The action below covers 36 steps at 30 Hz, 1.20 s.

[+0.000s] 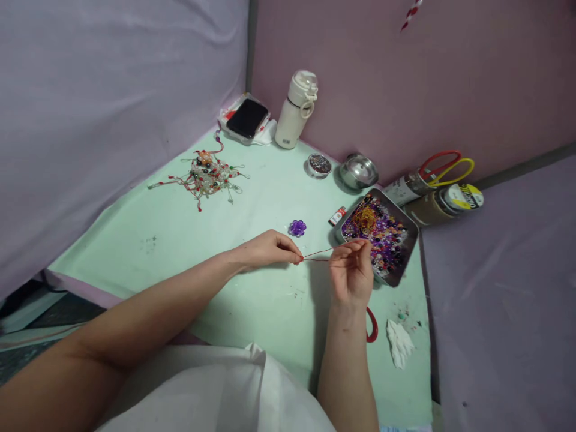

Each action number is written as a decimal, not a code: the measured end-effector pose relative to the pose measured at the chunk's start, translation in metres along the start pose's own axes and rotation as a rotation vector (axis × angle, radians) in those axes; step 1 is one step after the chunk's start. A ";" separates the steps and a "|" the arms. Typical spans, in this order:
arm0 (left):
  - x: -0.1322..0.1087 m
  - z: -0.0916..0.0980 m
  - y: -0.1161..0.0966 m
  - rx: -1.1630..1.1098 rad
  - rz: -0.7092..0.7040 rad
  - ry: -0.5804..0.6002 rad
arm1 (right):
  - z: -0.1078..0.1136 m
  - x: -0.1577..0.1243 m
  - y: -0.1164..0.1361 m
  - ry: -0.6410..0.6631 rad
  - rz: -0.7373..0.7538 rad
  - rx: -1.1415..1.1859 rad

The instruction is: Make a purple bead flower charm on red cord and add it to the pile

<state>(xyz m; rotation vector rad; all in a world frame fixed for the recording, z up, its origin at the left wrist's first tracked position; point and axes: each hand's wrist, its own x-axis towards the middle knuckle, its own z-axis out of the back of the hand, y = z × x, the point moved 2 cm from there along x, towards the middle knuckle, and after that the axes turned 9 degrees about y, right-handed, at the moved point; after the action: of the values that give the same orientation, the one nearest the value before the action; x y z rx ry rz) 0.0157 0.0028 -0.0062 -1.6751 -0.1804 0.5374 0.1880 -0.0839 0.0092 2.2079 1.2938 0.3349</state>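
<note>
Between my two hands runs a thin red cord [317,259], its two strands spread apart toward the right. My left hand [272,249] pinches the cord's left end, where a small red bit shows at the fingertips. My right hand [353,270], palm turned up, has its fingers closed on the strands, in front of the metal bead tray. Just beyond my left fingertips lies a purple bead flower [297,228] on the pale green table. Past my right hand, the tray [411,240] holds purple, black, orange and clear beads plus a tangle of yellow cord [364,221].
Finished-looking beaded charms [211,177] lie in a heap at the left. Along the back stand a phone [247,118], a white bottle [294,111], a round tin [319,165], a metal bowl [359,172] and cans [443,204]. A lighter [336,216], red-handled scissors [372,327] and crumpled tissue [399,343] lie rightward.
</note>
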 end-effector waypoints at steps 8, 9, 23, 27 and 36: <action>-0.003 -0.001 -0.001 -0.040 0.063 0.113 | 0.013 0.008 0.013 -0.169 0.104 0.145; -0.003 -0.001 -0.001 -0.039 0.064 0.124 | 0.013 0.008 0.013 -0.186 0.125 0.144; -0.015 0.008 -0.024 -0.016 -0.359 0.199 | 0.020 0.004 -0.016 -0.130 -0.026 -0.379; -0.017 0.007 -0.024 -0.135 -0.352 0.204 | 0.012 -0.002 -0.030 -0.066 -0.177 -0.466; -0.008 0.005 -0.017 -0.090 -0.222 -0.148 | 0.003 -0.013 -0.022 -0.145 0.242 -1.217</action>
<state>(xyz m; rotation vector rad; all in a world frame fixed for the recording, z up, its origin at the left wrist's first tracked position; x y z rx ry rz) 0.0102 0.0068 0.0115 -1.6765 -0.4986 0.4914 0.1673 -0.0875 -0.0048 1.2688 0.4610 0.7786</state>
